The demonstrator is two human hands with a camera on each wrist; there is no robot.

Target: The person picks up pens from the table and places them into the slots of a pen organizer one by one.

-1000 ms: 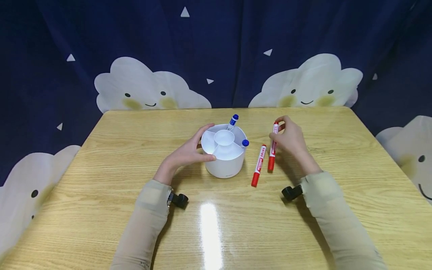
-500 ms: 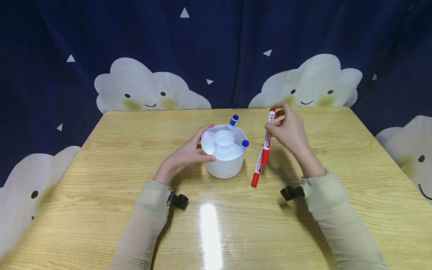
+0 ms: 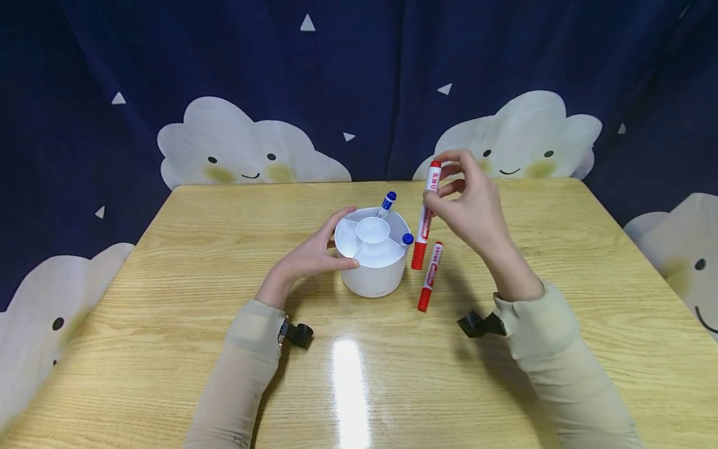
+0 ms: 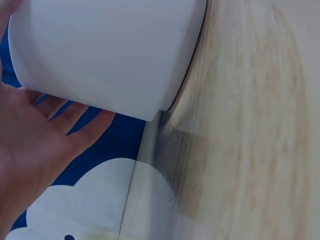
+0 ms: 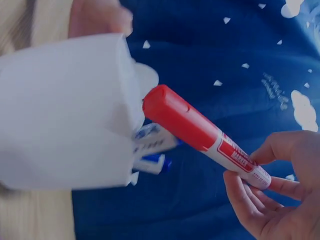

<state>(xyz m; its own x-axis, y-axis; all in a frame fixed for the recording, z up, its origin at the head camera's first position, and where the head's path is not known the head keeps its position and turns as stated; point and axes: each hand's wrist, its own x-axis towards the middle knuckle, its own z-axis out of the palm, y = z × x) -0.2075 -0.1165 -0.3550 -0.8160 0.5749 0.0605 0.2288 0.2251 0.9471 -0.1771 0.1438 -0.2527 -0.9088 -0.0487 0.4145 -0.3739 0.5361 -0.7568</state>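
A white round pen holder point(image 3: 374, 279) with several compartments stands upright on the table. My left hand point(image 3: 305, 254) grips its left side, thumb on the near wall and fingers round the back. Two blue-capped markers stand in it: one blue marker point(image 3: 387, 202) at the back, another blue marker point(image 3: 407, 239) at the right. With thumb and fingertips my right hand point(image 3: 472, 209) pinches a red marker point(image 3: 425, 218), red cap down, in the air just right of the holder. In the right wrist view, the cap of this red marker point(image 5: 180, 117) appears near the holder's rim.
A second red marker point(image 3: 430, 275) lies on the wooden table point(image 3: 196, 362), right of the holder and below the lifted one. A dark blue curtain point(image 3: 370, 75) with white clouds hangs behind the table's far edge.
My right hand has lifted the red marker off the table and carried it left toward the holder. The left hand and the holder stay in place.
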